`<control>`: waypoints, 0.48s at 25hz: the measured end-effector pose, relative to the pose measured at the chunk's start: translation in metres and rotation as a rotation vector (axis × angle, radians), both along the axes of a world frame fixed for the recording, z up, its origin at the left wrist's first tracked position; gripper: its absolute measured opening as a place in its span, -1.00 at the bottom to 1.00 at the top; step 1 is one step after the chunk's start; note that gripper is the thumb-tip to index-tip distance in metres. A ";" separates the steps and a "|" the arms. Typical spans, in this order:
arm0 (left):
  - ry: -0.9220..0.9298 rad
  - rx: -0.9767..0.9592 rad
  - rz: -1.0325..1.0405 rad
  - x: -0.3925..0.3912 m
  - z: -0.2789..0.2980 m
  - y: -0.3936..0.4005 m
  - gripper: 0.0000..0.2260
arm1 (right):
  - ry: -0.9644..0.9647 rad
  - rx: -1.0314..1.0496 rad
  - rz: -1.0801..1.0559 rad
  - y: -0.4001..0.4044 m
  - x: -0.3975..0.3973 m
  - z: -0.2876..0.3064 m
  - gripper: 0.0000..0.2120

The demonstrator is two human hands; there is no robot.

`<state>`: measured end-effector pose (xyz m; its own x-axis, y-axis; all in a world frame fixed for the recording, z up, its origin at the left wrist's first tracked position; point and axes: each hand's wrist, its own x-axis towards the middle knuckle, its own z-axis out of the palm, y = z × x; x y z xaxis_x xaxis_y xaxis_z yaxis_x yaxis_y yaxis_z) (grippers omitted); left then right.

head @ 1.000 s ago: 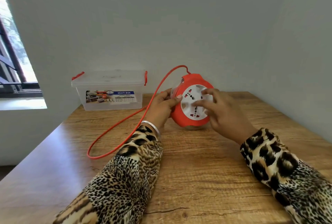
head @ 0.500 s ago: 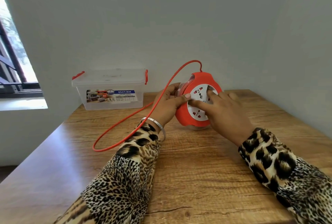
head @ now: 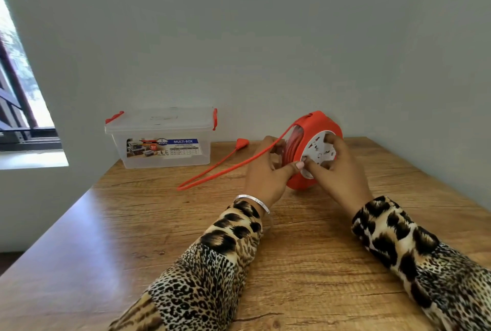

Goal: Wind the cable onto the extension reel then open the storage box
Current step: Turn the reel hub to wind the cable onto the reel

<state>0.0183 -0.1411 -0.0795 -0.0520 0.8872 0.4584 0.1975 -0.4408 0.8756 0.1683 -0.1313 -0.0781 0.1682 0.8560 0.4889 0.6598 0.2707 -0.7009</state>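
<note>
Your two hands close on the red extension reel, which stands on edge on the wooden table near the wall, its white socket face turned toward you. Your left hand cups the reel's left side, fingers curled behind the rim and the thumb stretched across to the edge of the socket face, so this hand is clamped on the reel rather than spread open. The red cable passes over the top of those left fingers on its way into the reel's groove, where wound turns show red through the gap; whether the fingers also pinch the cable cannot be told. Your right hand lies on the socket face, fingers bent and pressed against the white disc, one fingertip meeting your left thumb at the disc's lower left edge. A silver bangle sits at your left wrist, above the leopard-print sleeve. Out beyond your left hand, the loose cable runs down to the table, bends into a narrow loop and doubles back toward the wall, ending in a red plug that lies flat on the table, beyond your left fingers. Farther left of that hand, against the wall, the clear storage box sits with its lid on and both red latches down, well apart from either hand.
</note>
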 end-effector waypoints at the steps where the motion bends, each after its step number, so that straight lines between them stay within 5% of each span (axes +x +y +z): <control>1: 0.012 0.013 0.002 0.001 -0.001 0.001 -0.66 | 0.162 -0.053 0.033 0.004 0.000 -0.001 -0.36; 5: 0.020 0.038 -0.039 0.005 -0.006 0.005 -0.63 | 0.725 -0.361 0.196 0.007 0.001 0.005 -0.46; 8: 0.030 0.047 -0.033 0.006 -0.009 0.008 -0.64 | 0.858 -0.429 0.282 0.007 0.006 0.006 -0.69; 12: -0.074 0.010 -0.017 0.001 -0.009 0.013 -0.68 | 0.845 -0.435 0.352 0.001 0.002 0.010 -0.74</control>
